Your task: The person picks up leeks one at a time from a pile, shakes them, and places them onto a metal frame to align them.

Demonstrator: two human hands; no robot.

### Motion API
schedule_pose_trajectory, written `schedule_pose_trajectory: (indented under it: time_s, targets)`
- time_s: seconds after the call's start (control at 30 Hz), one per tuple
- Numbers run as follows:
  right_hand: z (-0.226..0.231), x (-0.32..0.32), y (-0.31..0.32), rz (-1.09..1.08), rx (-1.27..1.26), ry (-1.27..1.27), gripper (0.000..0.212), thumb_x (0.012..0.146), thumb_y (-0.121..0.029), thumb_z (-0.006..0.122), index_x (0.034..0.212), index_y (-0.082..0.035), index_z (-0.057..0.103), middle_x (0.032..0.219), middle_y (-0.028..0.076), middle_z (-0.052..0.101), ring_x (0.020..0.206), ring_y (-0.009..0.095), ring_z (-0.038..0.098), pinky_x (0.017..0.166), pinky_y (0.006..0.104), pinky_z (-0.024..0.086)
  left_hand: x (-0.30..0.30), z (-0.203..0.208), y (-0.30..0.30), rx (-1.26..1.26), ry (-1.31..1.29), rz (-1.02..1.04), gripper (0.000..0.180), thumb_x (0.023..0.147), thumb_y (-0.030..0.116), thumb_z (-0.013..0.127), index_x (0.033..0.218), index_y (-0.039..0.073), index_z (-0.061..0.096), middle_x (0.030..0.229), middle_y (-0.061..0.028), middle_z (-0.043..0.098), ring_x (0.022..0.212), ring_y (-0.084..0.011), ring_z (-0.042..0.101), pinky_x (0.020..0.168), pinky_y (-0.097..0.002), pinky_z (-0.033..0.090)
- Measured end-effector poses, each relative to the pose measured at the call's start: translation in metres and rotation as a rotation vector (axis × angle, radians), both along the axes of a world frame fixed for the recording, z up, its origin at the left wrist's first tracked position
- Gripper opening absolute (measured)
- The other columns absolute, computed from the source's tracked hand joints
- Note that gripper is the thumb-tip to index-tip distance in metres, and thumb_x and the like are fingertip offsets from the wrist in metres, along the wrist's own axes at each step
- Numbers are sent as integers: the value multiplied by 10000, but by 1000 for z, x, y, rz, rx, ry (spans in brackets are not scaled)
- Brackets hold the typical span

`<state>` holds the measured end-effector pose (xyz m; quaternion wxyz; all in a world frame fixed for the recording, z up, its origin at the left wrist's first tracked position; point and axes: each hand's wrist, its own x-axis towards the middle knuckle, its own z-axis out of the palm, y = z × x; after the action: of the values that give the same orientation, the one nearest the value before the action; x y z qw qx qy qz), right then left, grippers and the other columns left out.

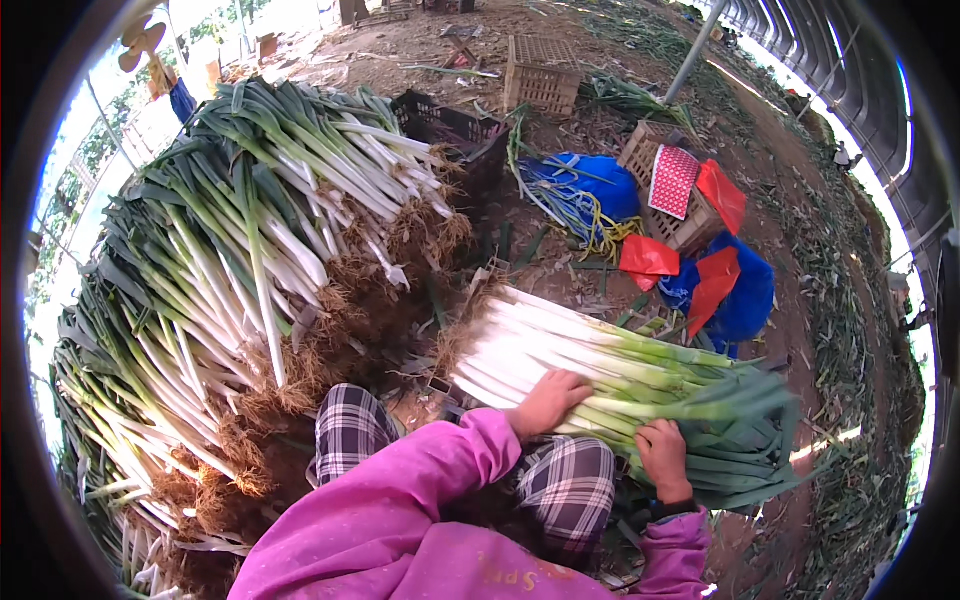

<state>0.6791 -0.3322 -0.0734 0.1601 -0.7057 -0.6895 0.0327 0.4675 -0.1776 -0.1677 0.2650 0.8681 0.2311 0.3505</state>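
Note:
In front of me lies a bundle of leeks (540, 345), white stalks and roots to the left, green leaves to the right. My left hand (550, 402) rests on the near side of the white stalks, its fingers laid over them. Further right, my right hand (662, 455) curls its fingers round a pale green leek (625, 410) at the bundle's near edge, where stalks turn to leaves. The far leaf tips are blurred. The undersides of both hands are hidden.
A big heap of leeks (230, 270) with brown roots fills the left side. Behind stand a black crate (470, 130) and a tan crate (542, 75). Blue bags (595, 185), yellow string and red plastic pieces (648, 258) lie around another tan crate (640, 150). Leaf scraps litter the soil.

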Motion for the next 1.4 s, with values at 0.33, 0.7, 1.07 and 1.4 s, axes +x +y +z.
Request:
schedule_pose_trajectory:
  time_s: [0.33, 0.7, 1.07, 1.4]
  targets:
    - [-8, 21, -3, -93, -102, -118, 313, 790, -188, 609, 1068, -78, 702, 1280, 149, 567, 1286, 378, 427, 1109, 588, 234, -63, 26, -7, -172, 332, -36, 522, 900, 292, 538, 1370, 73, 473, 1404, -186, 451, 1359, -332, 364, 1092, -509, 321]
    - [-39, 4, 6, -154, 33, -184, 340, 787, -173, 622, 1105, -71, 684, 1313, 110, 557, 1360, 351, 365, 1144, 567, 195, -470, 79, 115, -485, 472, 1459, 589, 830, 128, 591, 1355, 32, 344, 1063, -290, 606, 916, -437, 640, 791, -490, 521]
    - [-17, -11, 3, -205, 96, -144, 299, 776, -172, 644, 1055, -74, 692, 1249, 111, 580, 1327, 362, 385, 1143, 569, 207, -424, 184, -2, -987, -471, 856, 560, 773, -60, 583, 1293, -68, 376, 765, -152, 578, 500, -224, 571, 433, -331, 480]
    - [-24, -13, 4, -200, 165, -108, 302, 773, -162, 659, 1065, -94, 697, 1246, 93, 585, 1335, 329, 384, 1154, 535, 204, -623, 265, -38, -464, 979, 1431, 260, 943, 182, 549, 1174, 68, 582, 869, -82, 662, 696, -224, 657, 605, -357, 563]
